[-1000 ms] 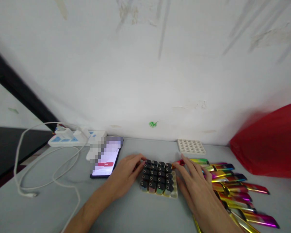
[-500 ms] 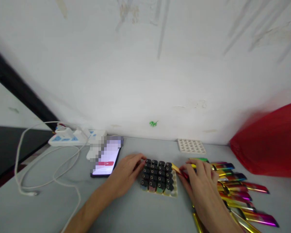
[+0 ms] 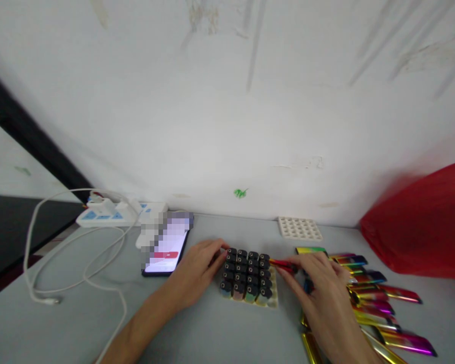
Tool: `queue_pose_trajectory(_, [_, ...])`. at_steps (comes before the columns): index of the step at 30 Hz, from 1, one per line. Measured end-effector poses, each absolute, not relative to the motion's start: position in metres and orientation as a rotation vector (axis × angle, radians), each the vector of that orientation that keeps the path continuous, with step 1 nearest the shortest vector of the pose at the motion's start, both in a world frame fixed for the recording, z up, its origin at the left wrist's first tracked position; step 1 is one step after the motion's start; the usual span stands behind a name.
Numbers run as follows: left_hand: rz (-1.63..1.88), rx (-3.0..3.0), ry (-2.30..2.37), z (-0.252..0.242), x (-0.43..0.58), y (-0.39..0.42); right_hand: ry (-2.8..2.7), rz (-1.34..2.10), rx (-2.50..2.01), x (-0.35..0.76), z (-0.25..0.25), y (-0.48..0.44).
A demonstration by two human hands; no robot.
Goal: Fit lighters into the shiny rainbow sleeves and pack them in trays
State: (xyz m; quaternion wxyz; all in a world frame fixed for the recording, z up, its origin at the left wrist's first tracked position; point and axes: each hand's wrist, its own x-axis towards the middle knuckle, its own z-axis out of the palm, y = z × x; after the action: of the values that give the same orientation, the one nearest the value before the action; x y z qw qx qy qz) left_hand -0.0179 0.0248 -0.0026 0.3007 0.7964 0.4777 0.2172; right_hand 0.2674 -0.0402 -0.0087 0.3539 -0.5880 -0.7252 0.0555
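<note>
A pale tray [image 3: 274, 298] holds rows of upright pieces with black tops [image 3: 252, 270], each marked by a small ring; the front ones have coloured, translucent lower parts. My left hand [image 3: 197, 268] is closed at the tray's left side, its thumb and fingertips against the far left corner. Between the thumb and fingers of my right hand [image 3: 318, 288] is a narrow, shiny red-and-gold piece [image 3: 284, 264]. Its tip reaches the right column of black tops, but whether it touches is unclear. Under and beyond that hand lie several shiny metallic-coloured flat cases [image 3: 402, 341].
An empty-holed white tray [image 3: 299, 228] lies by the wall. At left are a phone [image 3: 169, 247], a white power strip [image 3: 109, 216] and a looping white cable [image 3: 87, 273]. A red bag-like object [image 3: 420, 227] stands at the right.
My right hand has shifted slightly to the right and turned the shiny piece, which now shows more red and lies more level. My left hand and the tray stay in place.
</note>
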Motion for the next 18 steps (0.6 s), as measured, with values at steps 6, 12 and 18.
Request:
queue_pose_trajectory(6, [0.59,2.126,1.27,-0.005,-0.019,0.025,-1.487,0.618,-1.445,0.264,0.006,-0.044])
queue_pose_trajectory(12, [0.585,2.136,1.292,-0.004,-0.018,0.025,-1.223,0.988,-1.321,0.257,0.008,-0.047])
queue_pose_trajectory(18, [0.58,2.133,1.289,-0.002,-0.017,0.024,-1.064,1.347,-1.221,0.256,0.002,-0.048])
